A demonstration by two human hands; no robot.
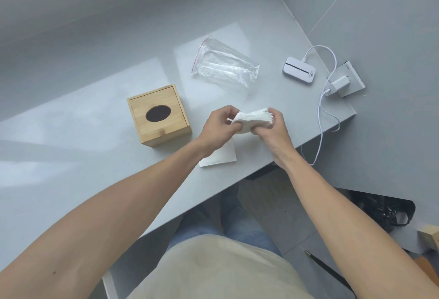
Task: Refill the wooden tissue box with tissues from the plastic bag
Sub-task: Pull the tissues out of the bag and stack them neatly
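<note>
With your left hand (221, 124) and right hand (273, 125) both clenched on the white folded tissue stack (251, 120) just beside the square wooden tissue box (159, 117), the clear plastic bag (225, 67) empty, square its edges before loading.

A grey table (71, 132) fills most of the frame, its smooth top catching pale patches of light in the middle and at the left. Behind it, across the top of the frame, runs a plain grey wall (95, 1). At the upper right lies a grey tiled floor (392, 25) with thin pale joints. The floor shows again under the table's edge at the lower right.
</note>
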